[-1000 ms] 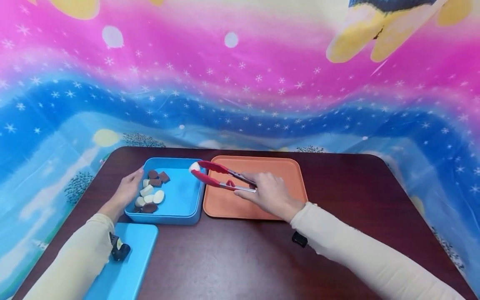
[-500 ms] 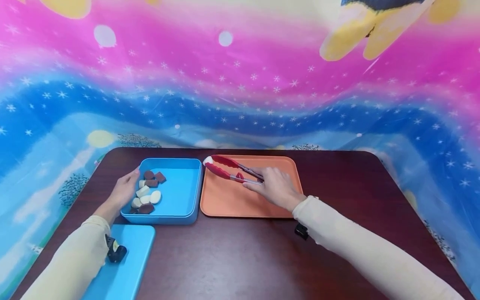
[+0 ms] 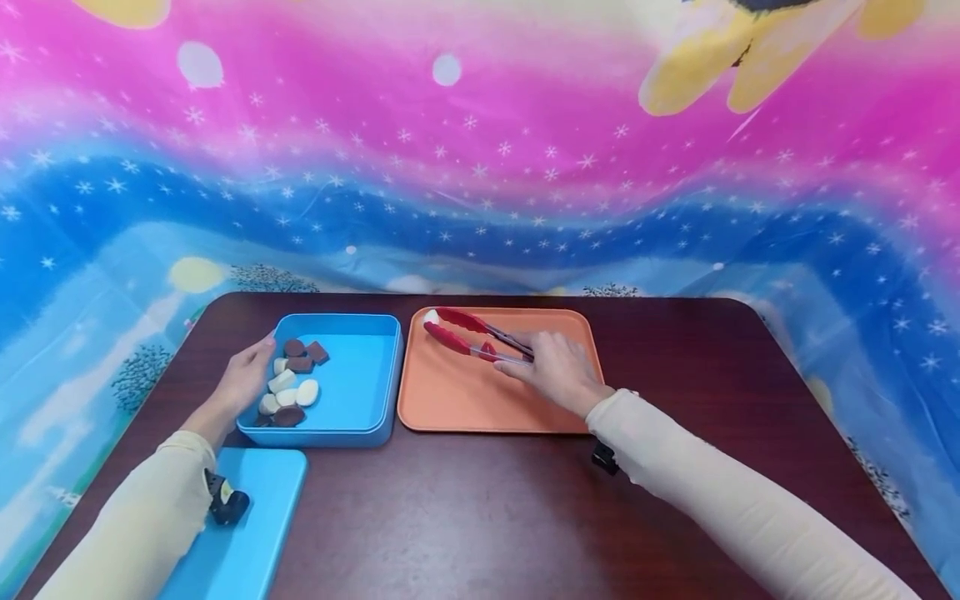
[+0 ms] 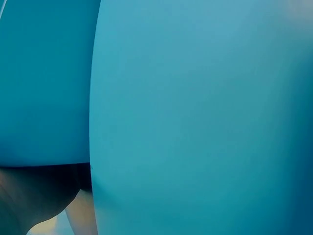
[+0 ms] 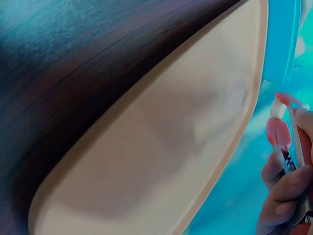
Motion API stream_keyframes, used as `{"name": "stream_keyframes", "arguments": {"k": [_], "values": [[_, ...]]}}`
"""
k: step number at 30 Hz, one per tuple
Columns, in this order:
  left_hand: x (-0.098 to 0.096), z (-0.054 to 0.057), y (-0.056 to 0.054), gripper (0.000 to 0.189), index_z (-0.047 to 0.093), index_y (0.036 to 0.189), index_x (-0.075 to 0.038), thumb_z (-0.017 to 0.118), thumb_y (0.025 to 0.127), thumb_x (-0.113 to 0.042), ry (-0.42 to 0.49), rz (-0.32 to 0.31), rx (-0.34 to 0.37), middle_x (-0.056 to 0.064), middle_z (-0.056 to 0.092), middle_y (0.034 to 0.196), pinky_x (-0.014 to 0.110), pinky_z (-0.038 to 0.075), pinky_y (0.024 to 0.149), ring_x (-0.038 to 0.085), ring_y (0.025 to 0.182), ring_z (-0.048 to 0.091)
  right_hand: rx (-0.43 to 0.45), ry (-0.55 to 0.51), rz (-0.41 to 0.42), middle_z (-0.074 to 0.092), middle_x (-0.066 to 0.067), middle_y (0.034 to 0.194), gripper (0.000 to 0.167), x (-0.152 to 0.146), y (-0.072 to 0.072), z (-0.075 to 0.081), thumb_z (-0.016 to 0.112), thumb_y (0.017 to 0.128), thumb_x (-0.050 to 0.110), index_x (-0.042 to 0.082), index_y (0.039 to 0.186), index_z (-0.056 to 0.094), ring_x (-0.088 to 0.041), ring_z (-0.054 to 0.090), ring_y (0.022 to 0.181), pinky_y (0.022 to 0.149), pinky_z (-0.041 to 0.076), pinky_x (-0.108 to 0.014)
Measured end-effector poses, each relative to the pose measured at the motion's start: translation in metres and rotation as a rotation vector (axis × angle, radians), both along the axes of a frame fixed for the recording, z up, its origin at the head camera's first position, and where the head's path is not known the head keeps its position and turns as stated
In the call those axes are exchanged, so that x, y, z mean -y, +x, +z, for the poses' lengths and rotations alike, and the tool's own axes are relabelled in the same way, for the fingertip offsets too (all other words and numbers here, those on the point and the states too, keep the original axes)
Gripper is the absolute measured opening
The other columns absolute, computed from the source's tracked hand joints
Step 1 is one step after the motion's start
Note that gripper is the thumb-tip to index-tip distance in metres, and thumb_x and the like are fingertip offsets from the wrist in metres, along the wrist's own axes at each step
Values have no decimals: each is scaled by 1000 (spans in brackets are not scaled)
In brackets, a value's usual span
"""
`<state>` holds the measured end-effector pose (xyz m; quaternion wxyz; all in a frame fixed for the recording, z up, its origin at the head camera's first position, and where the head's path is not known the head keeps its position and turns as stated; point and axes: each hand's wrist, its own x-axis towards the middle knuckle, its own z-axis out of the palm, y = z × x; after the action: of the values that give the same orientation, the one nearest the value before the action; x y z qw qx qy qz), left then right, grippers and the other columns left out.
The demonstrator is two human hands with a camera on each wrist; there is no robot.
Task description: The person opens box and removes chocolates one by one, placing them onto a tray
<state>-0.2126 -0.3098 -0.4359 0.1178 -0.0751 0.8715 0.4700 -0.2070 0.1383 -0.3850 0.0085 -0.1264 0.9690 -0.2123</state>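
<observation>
Left hand (image 3: 243,372) lies along the left wall of a blue box (image 3: 356,383), a fingertip touching the rim; whether the other fingers curl against the wall cannot be told. Behind that hand runs a cream sleeve (image 3: 120,517), with a small black camera (image 3: 227,500) at the wrist bearing a pale yellow patch, too small to read. Below it, near the front left corner of the dark brown tabletop (image 3: 450,517), lies a flat blue lid (image 3: 258,517), its back edge close to the box's front wall. Along the left half of the box floor sit white pieces (image 3: 307,392) and brown pieces (image 3: 288,416), some rounded, some square. Just right of the box, towards the tabletop's back edge, lies an orange tray (image 3: 442,400). Near its back left corner, as the head view shows it, a single white piece (image 3: 431,317) is pinched between the red tips of metal tongs (image 3: 483,353), raised above the tray. Clamped round the tongs' handles is the right hand (image 3: 558,371), over the tray's right half, fingers bent. Its cream sleeve reaches back past the tabletop's front right part. Behind everything hangs a pink and blue cloth (image 3: 480,167) printed with snowflakes.
</observation>
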Motion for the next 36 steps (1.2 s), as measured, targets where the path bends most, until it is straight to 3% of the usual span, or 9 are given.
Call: {"name": "stream_keyframes", "arguments": {"k": [11, 19, 30, 36], "values": [[-1, 2, -2, 72, -2, 162, -13, 10, 107, -57, -19, -5, 7, 21, -2, 169, 72, 9, 121, 51, 154, -2, -18, 39, 24, 48, 2, 52, 52, 3, -4, -1, 74, 89, 50, 23, 133, 68, -13, 36, 45, 42, 25, -26], [-1, 1, -1, 72, -2, 162, -14, 9, 106, -58, -28, -10, 7, 21, -1, 169, 73, 9, 120, 51, 154, -1, 17, 74, 16, 56, 1, 57, 53, 10, -10, -4, 76, 88, 49, 17, 131, 70, -14, 45, 47, 41, 31, -26], [-2, -2, 2, 70, -1, 162, -12, 10, 108, -55, -18, -17, -3, 20, -1, 169, 72, 10, 122, 50, 155, -1, 38, 104, -29, 56, 0, 62, 47, 14, -11, -15, 77, 86, 50, 15, 118, 73, -16, 46, 53, 46, 33, -28], [-3, 1, 0, 71, -2, 162, -11, 11, 108, -55, -17, -14, -4, 20, -2, 170, 71, 9, 122, 49, 155, -2, -3, 6, -40, 50, -1, 61, 76, 9, -9, -9, 82, 78, 58, 16, 138, 61, -16, 43, 52, 46, 32, -28]]}}
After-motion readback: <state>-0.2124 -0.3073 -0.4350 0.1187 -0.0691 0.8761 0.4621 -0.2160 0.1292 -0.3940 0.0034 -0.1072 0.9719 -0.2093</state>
